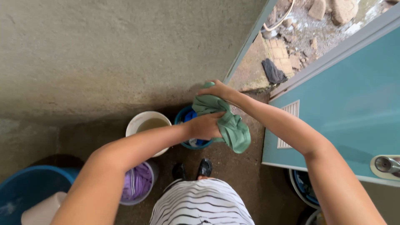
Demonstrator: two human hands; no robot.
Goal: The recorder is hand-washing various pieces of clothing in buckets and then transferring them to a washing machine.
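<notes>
The left hand point(206, 126) and the right hand point(218, 90) are both closed tight on a wet-looking green cotton cloth point(227, 121), each grip wrapped around one end of its twisted length, the loose bunched end hanging down by the left hand. The cloth is held in the air, above a round blue plastic bucket point(187, 121) with blue fabric inside, and beside a white plastic bucket of murky water point(148, 123). A small grey tub with purple striped fabric point(137, 183) sits nearer the person's feet. I judge that the hanging end could slip free if the twist loosens, and water wrung out may land on the black shoes point(204, 167) or the floor instead of a bucket. The rough brown concrete floor point(233, 175) looks damp, so footing could be slick. A rough grey plaster wall point(104, 54) rises ahead; a teal metal door point(346, 108) stands open to rubble outside
</notes>
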